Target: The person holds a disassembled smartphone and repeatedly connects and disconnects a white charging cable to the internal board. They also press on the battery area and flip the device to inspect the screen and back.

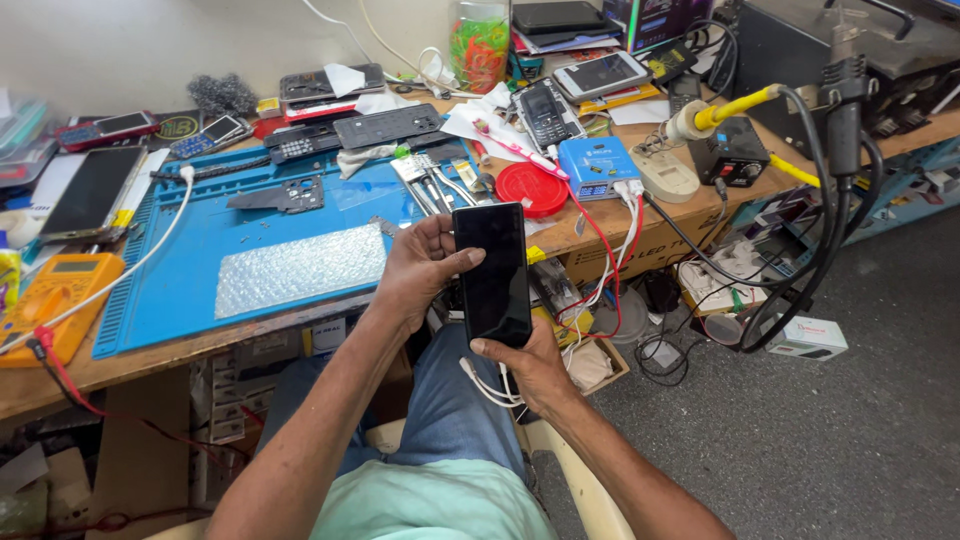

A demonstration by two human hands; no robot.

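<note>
A black smartphone [493, 272] with a dark screen is held upright over my lap, between both hands. My left hand [418, 268] grips its upper left edge, thumb lying across the glass. My right hand [528, 367] supports the bottom end, thumb on the lower edge, with white cables [487, 387] trailing under its fingers. Just beyond the phone, the wooden workbench carries a blue repair mat [200, 255] with a silvery textured sheet [300, 270], tweezers [432, 187] and a dark phone frame part [283, 195].
A red round lid [531, 188], a blue charger box [597, 165], several phones [600, 75] and a yellow multimeter [50, 300] crowd the bench. A hot-air tool with thick black hose [838, 150] hangs at right. Boxes and cables [720, 290] lie on the grey floor.
</note>
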